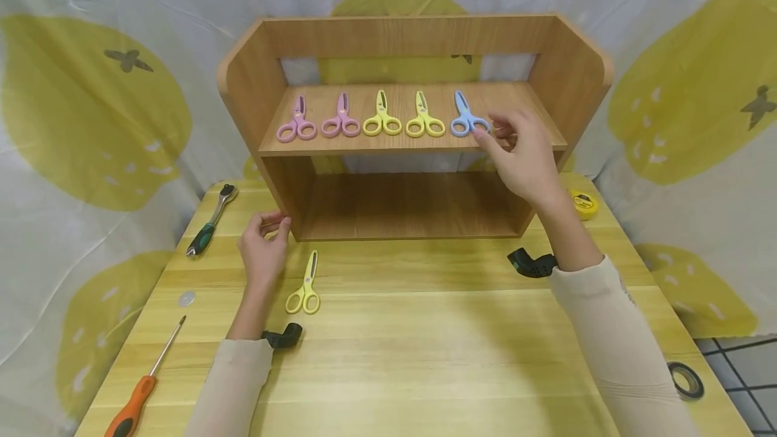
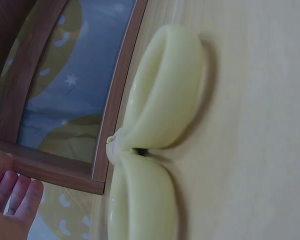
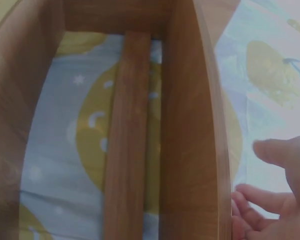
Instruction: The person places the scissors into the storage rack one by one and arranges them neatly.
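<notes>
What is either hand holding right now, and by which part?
Nothing held for certain. The right hand touches the blue scissors at a handle ring; a grip cannot be told. The left hand holds nothing.

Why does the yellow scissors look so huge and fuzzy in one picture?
Left wrist view: the yellow scissors lie right under the lens, so their handles look huge and soft. Head view: the same scissors look small and sharp, and the wooden shelf bends at its edges.

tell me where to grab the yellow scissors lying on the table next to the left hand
Take the yellow scissors by the two finger loops, coming from the near side. They lie flat on the table with the loops toward the person and the closed blades pointing at the wooden shelf. The left hand rests just left of them, so its fingers could probably pinch the loops easily.
</notes>
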`<control>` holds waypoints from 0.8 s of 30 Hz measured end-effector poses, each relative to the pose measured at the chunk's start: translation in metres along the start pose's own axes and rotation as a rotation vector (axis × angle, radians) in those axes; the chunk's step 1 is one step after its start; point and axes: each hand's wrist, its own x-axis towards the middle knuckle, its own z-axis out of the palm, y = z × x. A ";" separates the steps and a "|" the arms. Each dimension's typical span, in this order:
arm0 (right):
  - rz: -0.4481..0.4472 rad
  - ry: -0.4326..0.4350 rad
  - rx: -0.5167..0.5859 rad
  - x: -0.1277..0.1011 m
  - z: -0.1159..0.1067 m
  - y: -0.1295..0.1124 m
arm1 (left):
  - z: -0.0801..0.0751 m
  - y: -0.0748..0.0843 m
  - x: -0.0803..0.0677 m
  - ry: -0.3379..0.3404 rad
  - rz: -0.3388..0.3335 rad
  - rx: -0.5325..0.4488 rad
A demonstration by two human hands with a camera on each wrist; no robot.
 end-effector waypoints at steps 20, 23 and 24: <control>-0.117 -0.227 0.145 -0.111 0.098 -0.004 | -0.002 0.003 0.004 -0.001 0.006 0.040; -0.076 -0.314 0.185 -0.122 0.121 -0.002 | -0.001 0.002 0.003 -0.006 -0.003 0.032; -0.064 -0.334 0.198 -0.125 0.129 -0.002 | -0.001 0.002 0.003 -0.007 -0.004 0.029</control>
